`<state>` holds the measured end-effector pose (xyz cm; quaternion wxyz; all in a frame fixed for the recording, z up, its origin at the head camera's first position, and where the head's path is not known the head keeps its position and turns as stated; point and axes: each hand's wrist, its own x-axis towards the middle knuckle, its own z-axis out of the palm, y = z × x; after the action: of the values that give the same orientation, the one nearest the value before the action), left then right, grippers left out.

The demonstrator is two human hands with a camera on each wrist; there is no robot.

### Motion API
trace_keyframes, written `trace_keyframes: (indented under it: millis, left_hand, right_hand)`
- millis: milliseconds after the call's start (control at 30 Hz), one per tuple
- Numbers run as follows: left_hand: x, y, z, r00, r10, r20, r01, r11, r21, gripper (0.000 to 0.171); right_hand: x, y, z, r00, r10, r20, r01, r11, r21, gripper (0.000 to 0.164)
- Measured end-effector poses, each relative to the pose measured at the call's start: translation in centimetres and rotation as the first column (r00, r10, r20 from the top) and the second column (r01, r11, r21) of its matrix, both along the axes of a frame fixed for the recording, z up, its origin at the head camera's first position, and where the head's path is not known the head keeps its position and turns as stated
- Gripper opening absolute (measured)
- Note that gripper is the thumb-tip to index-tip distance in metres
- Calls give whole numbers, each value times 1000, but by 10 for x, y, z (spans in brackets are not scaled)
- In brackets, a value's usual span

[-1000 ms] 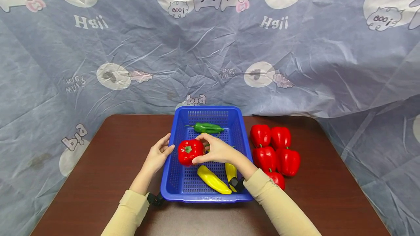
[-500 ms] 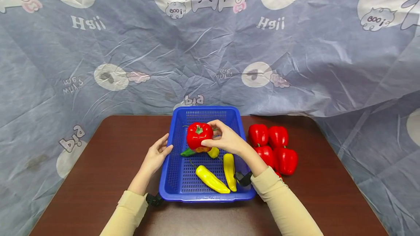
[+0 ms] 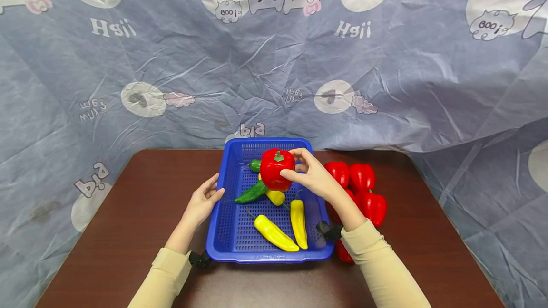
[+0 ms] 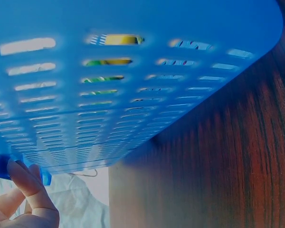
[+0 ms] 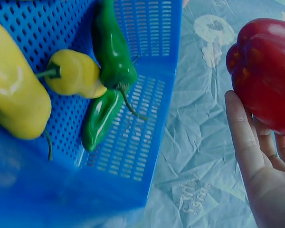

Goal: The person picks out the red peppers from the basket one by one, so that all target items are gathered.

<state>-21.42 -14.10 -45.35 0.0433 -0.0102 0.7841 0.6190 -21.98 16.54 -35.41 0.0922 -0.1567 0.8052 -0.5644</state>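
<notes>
My right hand (image 3: 316, 177) holds a red bell pepper (image 3: 275, 171) above the blue perforated basket (image 3: 274, 256), thumb and fingers on its side and green stem up. In the right wrist view the bell pepper (image 5: 273, 76) rests against the fingers (image 5: 244, 135), beside the basket's edge. My left hand (image 3: 201, 205) is at the basket's left rim; the left wrist view has its fingertips on the rim. Inside lie yellow peppers (image 3: 276, 234) and green peppers (image 3: 251, 193), partly hidden behind the held pepper.
Several red bell peppers (image 3: 371, 208) stand to the basket's right on the dark brown table (image 3: 424, 232), some hidden by the right forearm. A printed grey-blue curtain (image 3: 239, 70) hangs behind the table.
My right hand has carried the red bell pepper up and to the right over the basket, uncovering more green and yellow peppers. My left hand stays at the left rim.
</notes>
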Motion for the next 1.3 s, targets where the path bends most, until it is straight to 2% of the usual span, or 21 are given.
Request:
trace_keyframes:
  millis: [300, 500, 800, 1033, 1133, 1300]
  left_hand:
    - [-2, -1, -1, 1000, -4, 2, 4, 1000, 3, 59]
    - [-3, -1, -3, 1000, -4, 16, 4, 1000, 0, 59]
    - [-2, -1, -3, 1000, -3, 18, 2, 999, 33, 59]
    - [-1, 0, -2, 1000, -1, 6, 1, 1000, 27, 59]
    - [-1, -1, -3, 1000, -2, -2, 2, 1000, 24, 59]
    - [-1, -2, -2, 1000, -4, 7, 3, 1000, 19, 59]
  right_hand:
    - [8, 30, 1, 996, -86, -1, 86, 996, -15, 53]
    - [15, 55, 0, 992, -128, 4, 128, 989, -74, 49]
    - [30, 93, 1, 977, -212, -9, 212, 976, -42, 48]
    - [43, 124, -7, 963, -269, 5, 269, 961, -57, 26]
    - [49, 137, -10, 962, -274, 18, 274, 957, -96, 19]
    - [61, 157, -17, 964, -265, 25, 264, 941, -214, 19]
